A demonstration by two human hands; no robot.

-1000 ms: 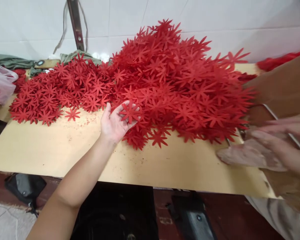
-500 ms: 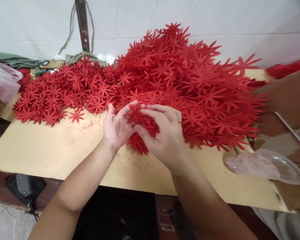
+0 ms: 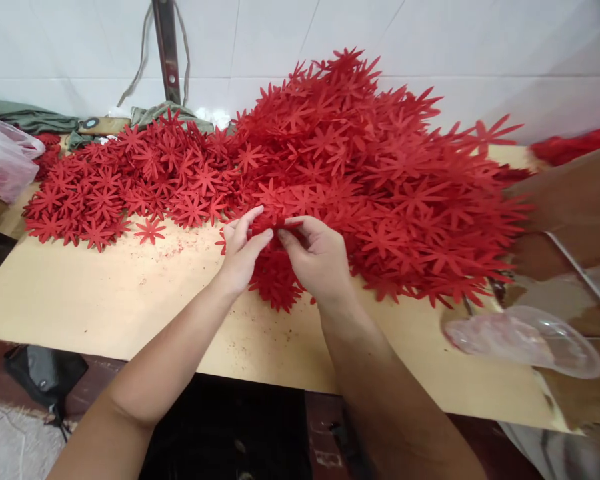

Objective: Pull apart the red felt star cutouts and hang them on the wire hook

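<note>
A big heap of red star-shaped cut-out flowers [image 3: 360,167] covers the back of a tan board [image 3: 105,293]. My left hand [image 3: 240,253] and my right hand [image 3: 320,257] meet at the heap's near edge. Between their fingertips they pinch a small bunch of red flowers [image 3: 276,227], mostly hidden by the fingers. More flowers lie just below the hands at the board's middle. A lower, flatter spread of the same flowers [image 3: 120,183] lies to the left.
A clear plastic bag [image 3: 525,337] lies at the right on the board, by a brown box with a wire [image 3: 580,213]. A pink plastic bag [image 3: 3,157] and green cloth [image 3: 30,120] sit at the back left. White wall behind.
My right hand came in from the far right, leaving the clear bag, and joined my left hand. My left hand turned from palm-up to pinching the flowers with the right.
</note>
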